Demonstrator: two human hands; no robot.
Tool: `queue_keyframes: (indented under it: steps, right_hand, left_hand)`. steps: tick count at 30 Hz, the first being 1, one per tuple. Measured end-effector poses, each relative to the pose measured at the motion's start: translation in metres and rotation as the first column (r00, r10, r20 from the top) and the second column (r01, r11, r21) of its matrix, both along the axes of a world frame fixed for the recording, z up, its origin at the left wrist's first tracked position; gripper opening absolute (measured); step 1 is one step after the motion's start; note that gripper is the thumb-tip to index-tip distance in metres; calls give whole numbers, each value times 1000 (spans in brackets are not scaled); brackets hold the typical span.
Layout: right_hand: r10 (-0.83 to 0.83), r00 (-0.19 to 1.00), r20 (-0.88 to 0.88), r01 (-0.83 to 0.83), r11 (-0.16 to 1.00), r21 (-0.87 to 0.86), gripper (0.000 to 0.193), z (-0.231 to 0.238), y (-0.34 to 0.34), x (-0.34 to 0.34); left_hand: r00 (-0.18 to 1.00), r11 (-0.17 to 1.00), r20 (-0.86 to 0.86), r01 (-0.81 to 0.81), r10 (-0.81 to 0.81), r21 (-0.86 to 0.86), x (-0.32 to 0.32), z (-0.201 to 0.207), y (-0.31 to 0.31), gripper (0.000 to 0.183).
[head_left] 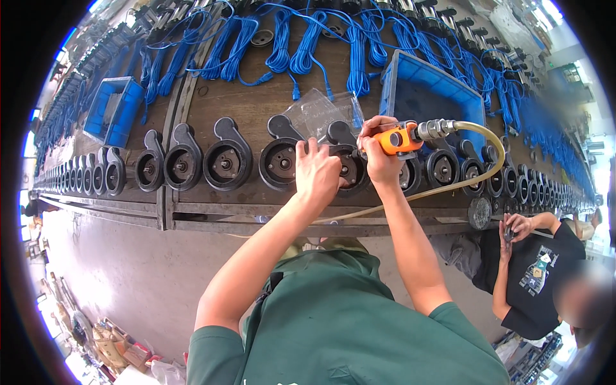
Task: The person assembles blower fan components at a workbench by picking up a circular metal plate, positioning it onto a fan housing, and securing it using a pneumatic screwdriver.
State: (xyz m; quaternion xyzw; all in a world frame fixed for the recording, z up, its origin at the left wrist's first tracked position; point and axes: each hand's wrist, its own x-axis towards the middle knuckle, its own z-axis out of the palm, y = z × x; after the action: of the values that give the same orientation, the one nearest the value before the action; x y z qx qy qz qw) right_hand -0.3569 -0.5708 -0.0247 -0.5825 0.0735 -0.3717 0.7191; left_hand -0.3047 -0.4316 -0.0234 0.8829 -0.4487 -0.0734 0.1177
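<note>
My right hand (380, 157) grips an orange air-powered tool (396, 138), its metal fitting joined to a pale hose. It is over the row of black round housings, each with a rounded arm on top. Just left of it, my left hand (316, 172) reaches over the gap between two of them, fingers stretched forward and slightly apart. The left one of these, a black housing (277, 164), shows its round inside; the right one, another black housing (347, 168), is partly covered by my hands. What lies beneath my left palm is hidden.
Clear plastic sheets (314, 115) lie behind my hands. Blue bins (431, 83) stand on the table, with coiled blue cables (280, 48) along the back. The hose (494, 151) loops right and crosses the table's front edge. At the right, a co-worker (536, 269) holds a small dark part.
</note>
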Motion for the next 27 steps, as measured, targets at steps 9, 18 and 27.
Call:
queue_keyframes:
  steps: [9, 18, 27]
  right_hand:
    - [35, 999, -35, -34, 999, 30, 21, 3, 2, 4]
    - [-11, 999, -53, 9, 999, -40, 20, 3, 0, 6]
    - [-14, 999, -30, 13, 1000, -26, 23, -2, 6, 10]
  left_hand:
    - [1000, 999, -14, -3, 4, 40, 2, 3, -2, 37]
    - [1000, 1000, -11, -15, 16, 19, 2, 1, -1, 36]
    - [1000, 999, 15, -14, 14, 52, -2, 1, -2, 34]
